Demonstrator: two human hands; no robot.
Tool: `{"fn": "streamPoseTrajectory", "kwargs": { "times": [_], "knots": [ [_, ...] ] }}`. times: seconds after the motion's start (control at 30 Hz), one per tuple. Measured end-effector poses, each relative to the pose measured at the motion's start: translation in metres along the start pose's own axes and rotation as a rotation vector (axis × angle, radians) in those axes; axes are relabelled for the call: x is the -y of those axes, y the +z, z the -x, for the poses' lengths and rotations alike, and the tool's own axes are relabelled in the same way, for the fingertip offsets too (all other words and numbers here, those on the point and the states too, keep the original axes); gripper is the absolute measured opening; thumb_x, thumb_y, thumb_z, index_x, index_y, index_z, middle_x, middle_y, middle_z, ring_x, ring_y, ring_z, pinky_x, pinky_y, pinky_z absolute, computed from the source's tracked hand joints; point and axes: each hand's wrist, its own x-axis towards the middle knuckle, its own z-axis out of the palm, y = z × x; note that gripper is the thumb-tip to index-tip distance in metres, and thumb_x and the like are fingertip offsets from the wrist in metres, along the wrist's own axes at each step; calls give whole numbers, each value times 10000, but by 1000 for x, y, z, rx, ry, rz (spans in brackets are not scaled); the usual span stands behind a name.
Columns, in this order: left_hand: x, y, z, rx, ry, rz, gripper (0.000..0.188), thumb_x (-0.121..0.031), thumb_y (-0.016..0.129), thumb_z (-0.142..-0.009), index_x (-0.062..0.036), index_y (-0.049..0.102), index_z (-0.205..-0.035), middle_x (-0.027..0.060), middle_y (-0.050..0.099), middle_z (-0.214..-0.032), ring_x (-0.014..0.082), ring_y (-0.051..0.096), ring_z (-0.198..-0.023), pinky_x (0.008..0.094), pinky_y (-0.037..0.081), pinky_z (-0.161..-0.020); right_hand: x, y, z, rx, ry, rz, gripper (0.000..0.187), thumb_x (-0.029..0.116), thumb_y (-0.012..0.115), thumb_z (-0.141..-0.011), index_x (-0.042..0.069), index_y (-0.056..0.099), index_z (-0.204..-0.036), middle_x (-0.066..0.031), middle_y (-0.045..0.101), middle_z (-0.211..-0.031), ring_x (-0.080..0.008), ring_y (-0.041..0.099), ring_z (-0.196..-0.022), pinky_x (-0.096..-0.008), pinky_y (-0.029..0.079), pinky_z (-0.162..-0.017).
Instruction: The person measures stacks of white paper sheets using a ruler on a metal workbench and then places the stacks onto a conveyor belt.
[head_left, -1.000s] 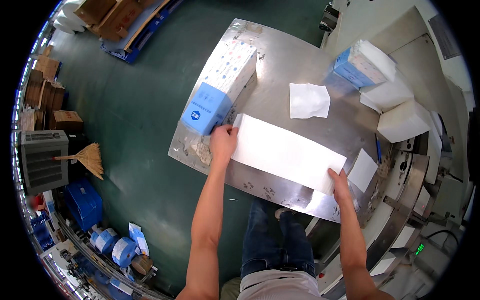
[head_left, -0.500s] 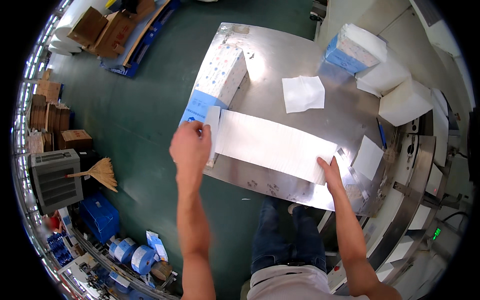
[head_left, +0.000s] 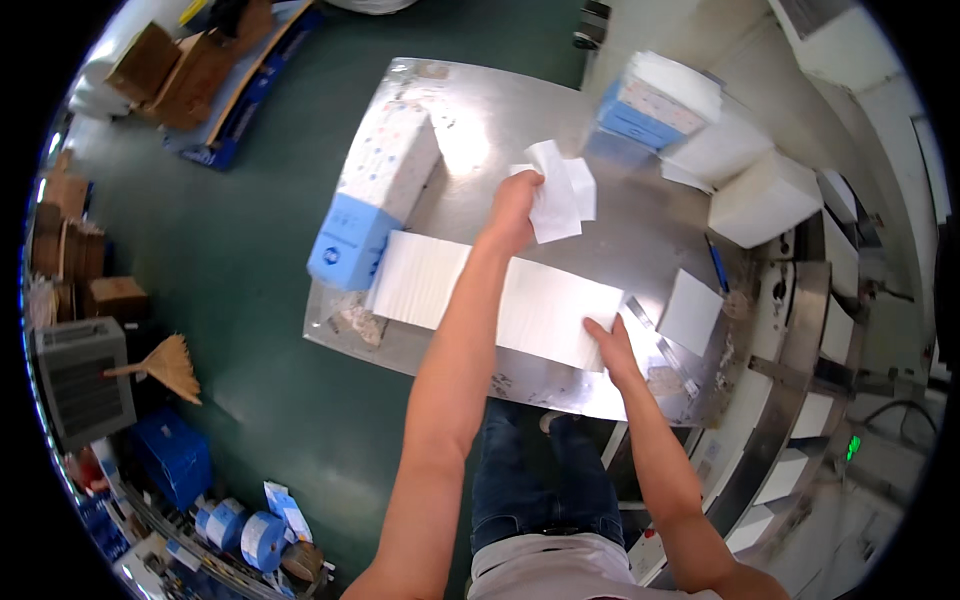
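Note:
A long stack of folded white tissues (head_left: pixel 555 305) lies across the metal table, and my left forearm passes over its middle. My right hand (head_left: pixel 615 350) grips the stack's right end, thumb on top. Beyond the stack, my left hand (head_left: pixel 514 208) is closed on a few thin white tissues (head_left: pixel 556 200). These hang over another loose white tissue (head_left: pixel 585 190), partly covering it. At the stack's left end stands a blue-and-white wrapped tissue pack (head_left: pixel 375 190).
The metal table (head_left: pixel 470 90) also bears a second wrapped pack (head_left: pixel 655 105), bare white tissue blocks (head_left: pixel 765 200), a white sheet (head_left: pixel 690 312) and a blue pen (head_left: pixel 717 262). Machinery (head_left: pixel 780 350) borders the right side. A straw broom (head_left: pixel 170 368) is on the left.
My left hand has moved right and away from me, from the stack's left end to the loose tissue, and now carries thin tissues. My right hand stays at the stack's right end.

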Motion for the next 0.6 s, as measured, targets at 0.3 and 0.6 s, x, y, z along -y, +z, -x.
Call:
{"fn": "streamPoseTrajectory", "kwargs": {
  "times": [0.3,0.6],
  "knots": [
    [148,118,-23,494,-496,114,355,-168,512,-1029,94,583,-1257,180,706,-1164,301,729,-1049,466,600,-933,9,-3,-1,-12,2,99,750,341,766,-939,-78,440,-1469,-218,645,-1370,-285,648,-1240,-384,494,-1071],
    [167,90,-39,-2,153,-1252,633,-292,696,-943,93,530,-1417,292,649,-1290,398,674,-1163,441,540,-1003,-24,4,-14,-37,-8,197,980,477,772,-907,-151,346,-1527,-302,521,-1518,-352,516,-1427,-409,392,-1190]
  ]
}}
